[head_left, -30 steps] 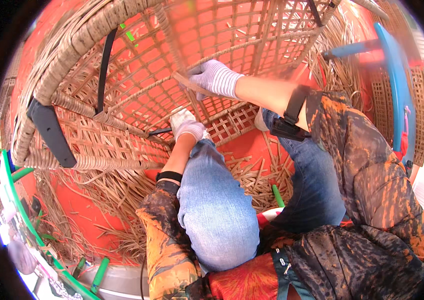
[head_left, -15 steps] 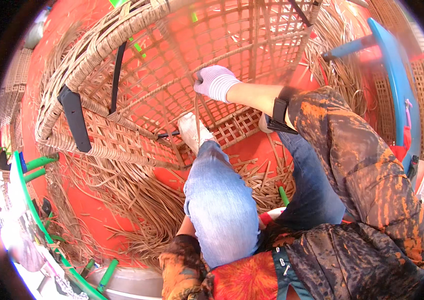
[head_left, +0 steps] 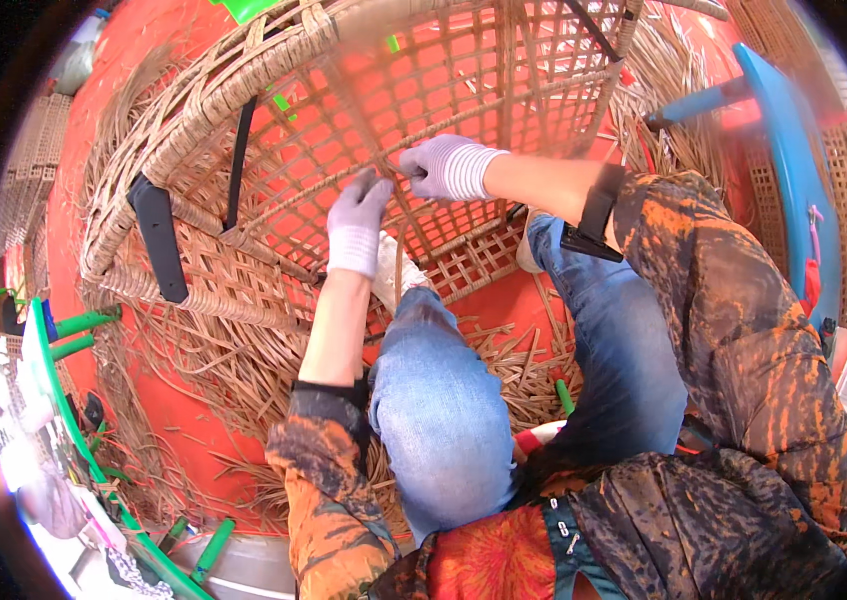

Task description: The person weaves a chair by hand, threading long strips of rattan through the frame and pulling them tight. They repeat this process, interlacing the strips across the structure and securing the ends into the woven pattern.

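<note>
The left hand [head_left: 356, 224] has risen near the right hand [head_left: 447, 168], fingers curled, whether gripping anything I cannot tell, at a brown, open-latticed wicker basket [head_left: 354, 110] across the frame's upper centre.

Left hand [head_left: 357, 225] back in view

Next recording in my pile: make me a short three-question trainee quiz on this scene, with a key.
1. True or false: the grey-gloved left hand and striped-cuffed, gloved right hand are both raised in front of the brown, open-lattice wicker frame.
2. What colour is the floor showing through the lattice: A) white, B) red-orange, C) black?
3. On which side of the picture is the curved, blue, plastic-looking piece?

Key: 1 true; 2 B; 3 right.
</note>
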Motion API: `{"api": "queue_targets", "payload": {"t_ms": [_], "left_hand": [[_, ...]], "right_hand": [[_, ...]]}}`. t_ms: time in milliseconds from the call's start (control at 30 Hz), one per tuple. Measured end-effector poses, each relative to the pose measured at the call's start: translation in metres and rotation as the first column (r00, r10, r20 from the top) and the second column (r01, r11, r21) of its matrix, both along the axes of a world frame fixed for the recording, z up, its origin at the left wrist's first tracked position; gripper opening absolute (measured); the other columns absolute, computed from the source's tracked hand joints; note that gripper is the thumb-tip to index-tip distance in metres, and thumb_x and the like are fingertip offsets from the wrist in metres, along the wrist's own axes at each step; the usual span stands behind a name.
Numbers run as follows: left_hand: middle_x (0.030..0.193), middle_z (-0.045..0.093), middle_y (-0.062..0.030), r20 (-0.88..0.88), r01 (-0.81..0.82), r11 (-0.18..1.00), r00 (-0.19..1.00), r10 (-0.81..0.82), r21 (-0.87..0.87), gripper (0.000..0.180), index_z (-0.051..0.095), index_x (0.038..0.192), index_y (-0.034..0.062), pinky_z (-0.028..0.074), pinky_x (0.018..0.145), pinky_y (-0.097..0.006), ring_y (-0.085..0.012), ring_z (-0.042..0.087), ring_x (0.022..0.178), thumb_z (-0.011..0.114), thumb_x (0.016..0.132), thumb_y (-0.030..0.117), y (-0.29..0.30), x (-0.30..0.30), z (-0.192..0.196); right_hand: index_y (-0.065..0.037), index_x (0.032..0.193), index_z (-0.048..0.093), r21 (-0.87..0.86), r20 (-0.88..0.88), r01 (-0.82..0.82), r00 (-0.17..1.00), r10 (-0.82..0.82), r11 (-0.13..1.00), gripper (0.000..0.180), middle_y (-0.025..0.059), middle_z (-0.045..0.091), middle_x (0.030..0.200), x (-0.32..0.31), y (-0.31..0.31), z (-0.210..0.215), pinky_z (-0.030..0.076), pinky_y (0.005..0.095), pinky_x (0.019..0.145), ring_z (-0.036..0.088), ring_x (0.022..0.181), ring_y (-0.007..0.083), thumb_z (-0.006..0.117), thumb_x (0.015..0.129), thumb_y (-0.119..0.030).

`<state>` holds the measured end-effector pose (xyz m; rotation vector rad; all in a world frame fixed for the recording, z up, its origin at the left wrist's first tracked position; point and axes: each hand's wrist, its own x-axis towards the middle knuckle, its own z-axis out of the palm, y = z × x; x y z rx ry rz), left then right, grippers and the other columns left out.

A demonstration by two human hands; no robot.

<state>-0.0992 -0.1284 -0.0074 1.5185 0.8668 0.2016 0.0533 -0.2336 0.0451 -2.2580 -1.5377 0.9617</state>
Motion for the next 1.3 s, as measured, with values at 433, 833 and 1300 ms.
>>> {"api": "queue_targets", "payload": {"t_ms": [433, 833, 1300], "left_hand": [[0.099, 0.066, -0.0033, 0.311, -0.056, 0.903, 0.928, 0.204, -0.425, 0.031, 0.059, 0.119, 0.0052, 0.040, 0.063, -0.024, -0.0084, 0.056, 0.086, 0.054, 0.090, 0.017, 0.010, 0.029, -0.031], [0.095, 0.068, -0.0085, 0.065, -0.382, 0.860, 0.902, 0.426, -0.338, 0.030, 0.062, 0.110, -0.0020, 0.046, 0.068, -0.027, -0.0123, 0.060, 0.081, 0.062, 0.083, 0.012, -0.001, 0.033, -0.010], [0.091, 0.065, -0.0057, 0.252, -0.313, 0.851, 0.861, 0.442, -0.423, 0.025, 0.061, 0.103, -0.0018, 0.045, 0.065, -0.026, -0.0126, 0.058, 0.075, 0.069, 0.081, 0.008, -0.011, 0.039, -0.014]], "right_hand": [[-0.002, 0.087, 0.057, -0.166, -0.618, 0.308, 0.707, -0.343, 0.937, 0.026, 0.0083, 0.061, 0.071, 0.016, -0.014, -0.049, 0.052, 0.0290, 0.052, 0.061, 0.061, 0.0136, 0.062, 0.086, -0.027], [-0.003, 0.097, 0.066, 0.068, -0.137, 0.275, 0.955, -0.264, 0.959, 0.041, 0.0168, 0.066, 0.083, 0.019, -0.005, -0.033, 0.052, 0.0391, 0.072, 0.065, 0.068, 0.0272, 0.056, 0.087, -0.042], [-0.007, 0.101, 0.058, 0.058, 0.103, 0.247, 0.962, -0.251, 0.967, 0.024, 0.0147, 0.066, 0.092, -0.005, -0.011, -0.022, 0.050, 0.0431, 0.079, 0.064, 0.087, 0.0322, 0.051, 0.090, -0.027]]}}
